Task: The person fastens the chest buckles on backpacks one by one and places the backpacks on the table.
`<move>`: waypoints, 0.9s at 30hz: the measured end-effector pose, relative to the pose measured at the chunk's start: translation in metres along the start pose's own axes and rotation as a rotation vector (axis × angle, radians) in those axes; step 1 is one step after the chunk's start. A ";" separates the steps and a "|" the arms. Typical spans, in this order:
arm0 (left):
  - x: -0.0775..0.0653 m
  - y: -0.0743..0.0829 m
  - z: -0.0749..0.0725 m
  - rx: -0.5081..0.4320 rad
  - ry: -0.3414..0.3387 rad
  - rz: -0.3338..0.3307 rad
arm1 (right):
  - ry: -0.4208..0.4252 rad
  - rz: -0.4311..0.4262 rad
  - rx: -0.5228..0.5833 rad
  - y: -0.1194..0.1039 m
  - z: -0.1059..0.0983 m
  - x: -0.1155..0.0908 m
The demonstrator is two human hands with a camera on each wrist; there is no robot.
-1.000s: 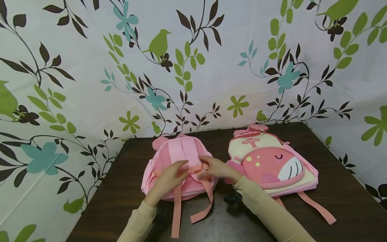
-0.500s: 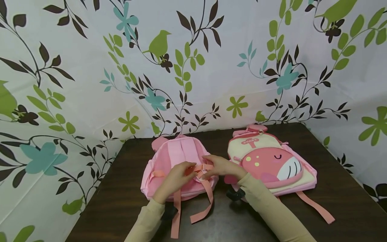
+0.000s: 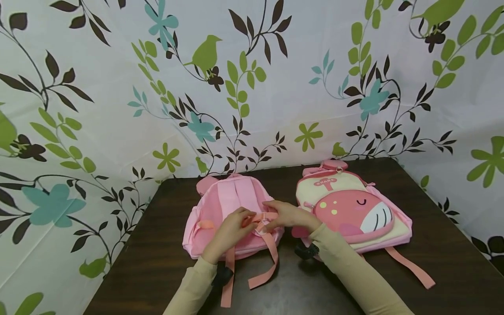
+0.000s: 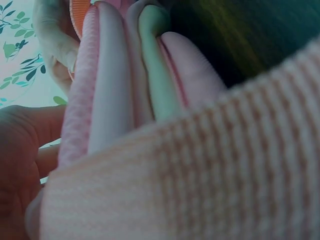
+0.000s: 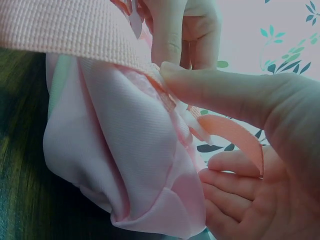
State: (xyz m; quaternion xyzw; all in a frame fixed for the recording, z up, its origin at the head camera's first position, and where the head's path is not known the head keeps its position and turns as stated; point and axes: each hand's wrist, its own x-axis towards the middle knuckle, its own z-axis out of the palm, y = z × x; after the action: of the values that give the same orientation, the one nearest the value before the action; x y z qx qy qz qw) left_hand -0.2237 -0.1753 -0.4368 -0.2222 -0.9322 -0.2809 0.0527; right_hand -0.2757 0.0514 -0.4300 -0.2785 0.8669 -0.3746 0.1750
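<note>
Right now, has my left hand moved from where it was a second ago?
Yes, slightly rightward: in the head view, your left hand sits farther right of the printed green flower above the back left corner of the table.

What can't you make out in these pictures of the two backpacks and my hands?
Front of the backpack under your hands: head view; its strap side faces the camera.
Underside of the other backpack: head view; its decorated front faces up.
Part of your left hand: left wrist view; cut off by the left edge.
Lower backpack layers: left wrist view; covered by a close, blurred ribbed band.
</note>
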 end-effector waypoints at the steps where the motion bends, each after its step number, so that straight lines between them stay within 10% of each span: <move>1: 0.000 0.000 0.000 0.002 0.005 0.003 | 0.000 -0.003 -0.004 0.000 0.000 0.000; 27: -0.001 0.004 0.004 0.045 0.061 0.033 | -0.024 0.017 0.029 0.000 0.000 0.000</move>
State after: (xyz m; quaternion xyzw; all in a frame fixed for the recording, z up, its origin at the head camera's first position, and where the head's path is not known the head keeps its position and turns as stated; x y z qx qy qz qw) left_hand -0.2207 -0.1709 -0.4384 -0.2276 -0.9324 -0.2658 0.0909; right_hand -0.2755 0.0521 -0.4302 -0.2729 0.8615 -0.3823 0.1926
